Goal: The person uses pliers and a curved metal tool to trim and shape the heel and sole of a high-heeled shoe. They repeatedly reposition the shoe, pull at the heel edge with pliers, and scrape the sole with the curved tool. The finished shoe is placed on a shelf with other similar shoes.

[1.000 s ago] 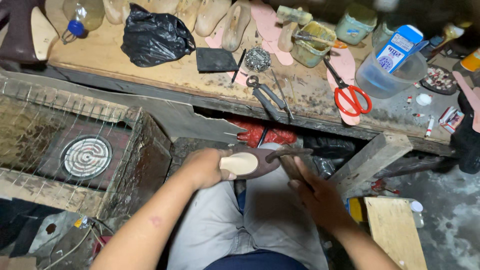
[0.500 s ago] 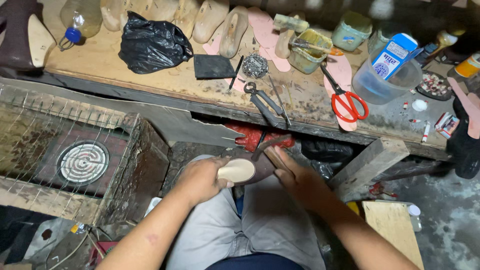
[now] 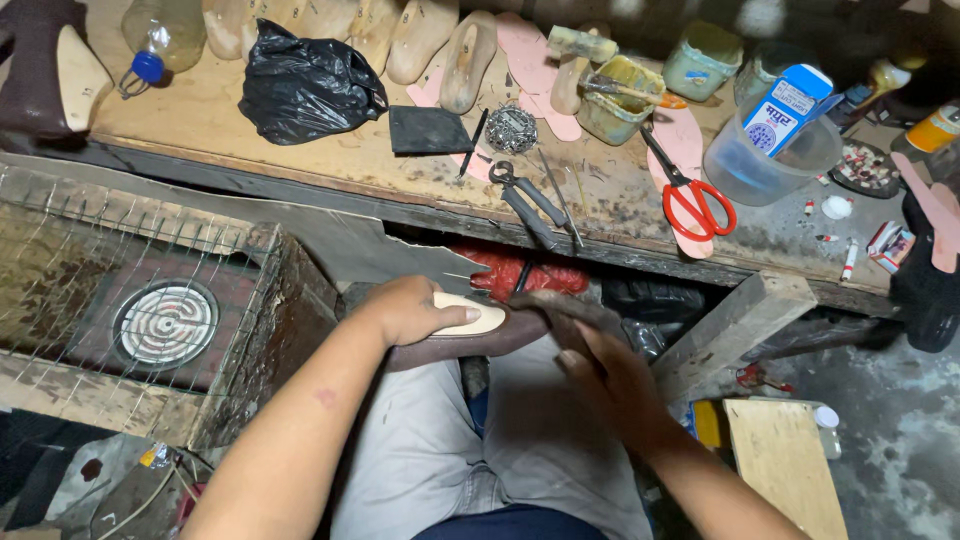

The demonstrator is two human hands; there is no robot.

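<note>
The left hand [image 3: 410, 310] lies curled over a brown shoe upper [image 3: 470, 340] that is pulled on a pale wooden last [image 3: 478, 318]; the fingers wrap the near end and the thumb presses flat on the pale sole side. This shoe rests over the person's lap, just near of the workbench [image 3: 300, 150] edge. The right hand [image 3: 610, 380] is at the right end of the shoe, fingers bent and closed around something dark; it looks like a tool handle, but the view is too dim to say for sure.

On the bench, far from the hands, lie dark pincers [image 3: 530, 200] in the middle, red-handled scissors [image 3: 695, 200] to the right, and a black plastic bag [image 3: 305, 85] to the left. A row of wooden lasts [image 3: 420, 40] stands along the far edge. At the left, inside a wire cage, is a round heater coil [image 3: 165, 325].
</note>
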